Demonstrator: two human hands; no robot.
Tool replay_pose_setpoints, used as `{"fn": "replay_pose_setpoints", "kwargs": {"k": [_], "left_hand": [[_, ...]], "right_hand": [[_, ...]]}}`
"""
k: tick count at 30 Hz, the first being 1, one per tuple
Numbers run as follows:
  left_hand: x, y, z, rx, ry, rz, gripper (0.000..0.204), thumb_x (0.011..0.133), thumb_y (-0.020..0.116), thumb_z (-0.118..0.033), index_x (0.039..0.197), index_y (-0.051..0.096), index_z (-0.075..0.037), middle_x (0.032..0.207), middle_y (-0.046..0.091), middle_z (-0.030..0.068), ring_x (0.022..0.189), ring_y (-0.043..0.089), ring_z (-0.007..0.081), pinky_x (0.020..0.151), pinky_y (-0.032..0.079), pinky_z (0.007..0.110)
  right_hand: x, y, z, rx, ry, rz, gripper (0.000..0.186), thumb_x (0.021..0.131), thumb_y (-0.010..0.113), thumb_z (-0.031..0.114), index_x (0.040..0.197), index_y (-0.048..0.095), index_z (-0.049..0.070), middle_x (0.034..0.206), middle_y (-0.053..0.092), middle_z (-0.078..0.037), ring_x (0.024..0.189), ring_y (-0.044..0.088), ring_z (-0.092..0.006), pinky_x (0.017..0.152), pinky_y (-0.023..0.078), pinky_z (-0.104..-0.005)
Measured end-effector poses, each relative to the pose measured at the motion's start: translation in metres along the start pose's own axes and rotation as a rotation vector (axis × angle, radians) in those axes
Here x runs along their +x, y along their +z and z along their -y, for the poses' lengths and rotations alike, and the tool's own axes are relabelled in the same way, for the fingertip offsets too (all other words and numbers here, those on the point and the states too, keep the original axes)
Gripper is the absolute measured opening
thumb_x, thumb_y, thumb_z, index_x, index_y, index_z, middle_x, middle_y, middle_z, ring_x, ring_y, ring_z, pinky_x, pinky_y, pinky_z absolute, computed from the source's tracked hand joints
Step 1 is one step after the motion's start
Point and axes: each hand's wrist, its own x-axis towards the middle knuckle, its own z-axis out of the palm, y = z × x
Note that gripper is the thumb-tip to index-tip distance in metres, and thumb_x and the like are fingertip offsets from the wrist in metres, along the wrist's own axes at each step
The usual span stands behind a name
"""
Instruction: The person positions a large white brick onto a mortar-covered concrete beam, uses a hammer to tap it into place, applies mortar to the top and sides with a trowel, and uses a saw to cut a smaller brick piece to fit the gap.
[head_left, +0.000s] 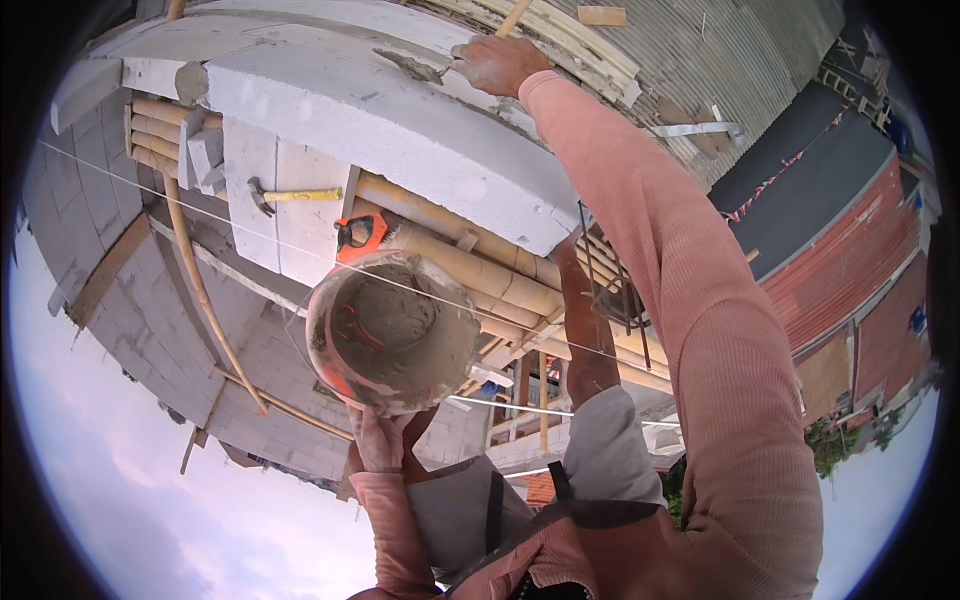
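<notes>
My left hand (378, 440) grips a bucket (319, 335) low on its side, near my legs. The bucket is reddish and smeared with mortar, and wet grey mortar (385, 318) lies inside it. With my right arm stretched far forward, my right hand (497, 65) is closed on a trowel (412, 67) over the far side of a pale block wall (390, 130). Mortar covers the trowel's blade. Its handle is mostly hidden in my fingers.
A hammer (300, 195) with a yellow handle lies on pale boards beside an orange-handled saw (360, 236). Bamboo poles (470, 265) run below the wall. A thin taut string (240, 225) crosses in front of the bucket. Thin dark metal bars (625, 290) stand by my leg. Corrugated roofing (720, 70) spreads beyond.
</notes>
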Motion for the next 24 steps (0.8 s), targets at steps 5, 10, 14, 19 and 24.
{"fn": "replay_pose_setpoints", "kwargs": {"k": [5,10,14,19,24], "left_hand": [[-0.002,0.011,-0.001,-0.002,0.021,-0.005,0.055,0.103,0.052,-0.011,0.154,0.032,-0.019,0.148,0.042,0.0171,0.131,0.052,0.0402,0.094,0.058,0.064],[0.001,-0.008,0.003,-0.041,0.009,-0.022,0.051,0.102,0.051,-0.010,0.150,0.036,-0.018,0.144,0.047,0.0153,0.127,0.056,0.0393,0.093,0.059,0.063],[0.009,-0.008,0.002,-0.009,0.011,0.038,0.052,0.102,0.052,-0.009,0.151,0.036,-0.017,0.144,0.047,0.0150,0.127,0.056,0.0390,0.093,0.059,0.063],[0.002,0.010,-0.001,-0.045,0.057,0.025,0.055,0.100,0.053,-0.008,0.151,0.035,-0.016,0.146,0.045,0.0162,0.129,0.054,0.0391,0.092,0.059,0.062],[0.005,0.000,0.000,-0.008,0.020,0.035,0.056,0.100,0.054,-0.009,0.151,0.034,-0.016,0.147,0.042,0.0156,0.131,0.052,0.0393,0.094,0.058,0.062]], "right_hand": [[-0.024,0.017,0.009,-0.093,-0.172,-0.101,0.035,0.102,0.045,0.032,0.127,0.066,0.019,0.123,0.067,-0.007,0.107,0.069,-0.0306,0.093,0.055,-0.0468],[-0.057,-0.028,-0.005,-0.026,-0.179,0.075,0.042,0.105,0.041,0.041,0.132,0.064,0.019,0.124,0.067,-0.009,0.112,0.066,-0.0316,0.096,0.052,-0.0459],[-0.035,-0.006,-0.040,-0.013,-0.066,0.028,0.046,0.104,0.042,0.047,0.129,0.066,0.017,0.131,0.065,-0.010,0.117,0.064,-0.0321,0.100,0.051,-0.0469],[-0.020,-0.001,-0.032,0.020,-0.061,0.090,0.046,0.103,0.042,0.048,0.129,0.068,0.019,0.130,0.067,-0.010,0.120,0.062,-0.0325,0.103,0.049,-0.0470],[-0.046,-0.008,-0.045,0.090,-0.142,0.005,0.047,0.103,0.040,0.053,0.131,0.067,0.028,0.123,0.068,-0.010,0.118,0.062,-0.0333,0.101,0.049,-0.0487]]}}
